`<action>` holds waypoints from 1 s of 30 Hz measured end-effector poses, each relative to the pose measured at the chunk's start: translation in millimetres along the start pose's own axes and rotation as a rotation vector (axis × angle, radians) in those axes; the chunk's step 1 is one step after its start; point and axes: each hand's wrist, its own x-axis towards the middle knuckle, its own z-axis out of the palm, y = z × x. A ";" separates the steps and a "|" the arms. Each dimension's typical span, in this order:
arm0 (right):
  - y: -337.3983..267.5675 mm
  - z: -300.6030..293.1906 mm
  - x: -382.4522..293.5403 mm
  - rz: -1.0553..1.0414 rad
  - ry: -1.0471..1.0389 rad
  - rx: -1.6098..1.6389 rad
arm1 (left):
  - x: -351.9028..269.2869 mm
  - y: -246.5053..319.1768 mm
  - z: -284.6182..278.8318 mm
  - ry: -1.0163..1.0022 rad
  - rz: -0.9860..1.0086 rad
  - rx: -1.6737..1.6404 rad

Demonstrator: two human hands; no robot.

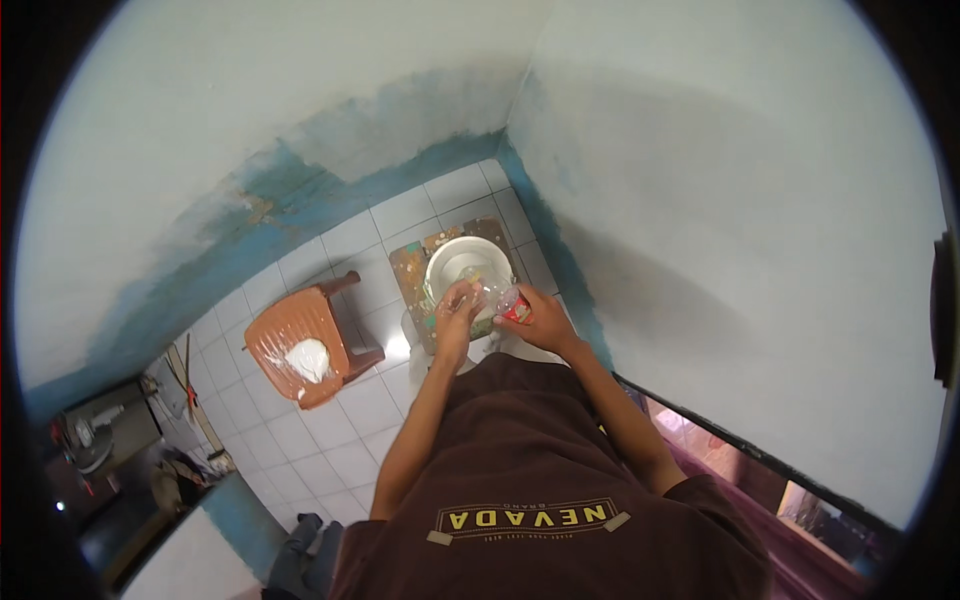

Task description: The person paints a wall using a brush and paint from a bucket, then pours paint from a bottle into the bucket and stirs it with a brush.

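My right hand (pixel 547 321) grips a clear plastic bottle (pixel 506 300) with a red label. The bottle tilts over a white bucket (pixel 448 259), with its upper part towards the bucket's inside. My left hand (pixel 457 309) is at the bucket's near rim, fingers curled beside the bottle's upper part. Whether those fingers pinch anything is too small to tell. Something small and yellow shows just beyond my left fingertips. Under the bucket is a paint-stained wooden stool or board (pixel 409 271). My hands and the bottle hide part of the bucket's inside.
An orange plastic chair (pixel 279 330) stands to the left, with a white mass on plastic film (pixel 309 360) on its seat. Half-painted walls (pixel 352 135) meet in the corner ahead. A person's legs (pixel 304 559) show at lower left, near a low wall (pixel 196 551).
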 end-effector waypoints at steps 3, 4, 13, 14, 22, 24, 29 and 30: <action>1.2 7.2 0.3 -0.015 0.015 -0.030 | 8.4 -3.2 -15.7 -0.021 -0.064 -0.012; 1.3 11.0 0.1 -0.020 0.032 -0.032 | 8.6 -4.1 -19.6 -0.021 -0.091 -0.015; -6.6 40.8 -12.2 0.030 0.111 -0.095 | 20.0 -9.6 -47.5 -0.112 -0.096 0.147; -6.7 44.2 -12.8 0.041 0.117 -0.090 | 21.2 -9.0 -49.8 -0.116 -0.105 0.156; -11.2 49.5 -16.2 0.197 0.108 -0.104 | 29.1 -9.7 -50.4 -0.163 -0.157 0.117; -13.9 50.0 -17.2 0.213 0.116 -0.112 | 32.7 -11.2 -53.2 -0.174 -0.177 0.145; -19.5 46.5 -17.0 0.267 0.098 -0.139 | 39.9 -15.0 -56.1 -0.183 -0.232 0.138; -17.0 46.2 -17.1 0.279 0.086 -0.135 | 41.5 -15.0 -55.2 -0.180 -0.242 0.164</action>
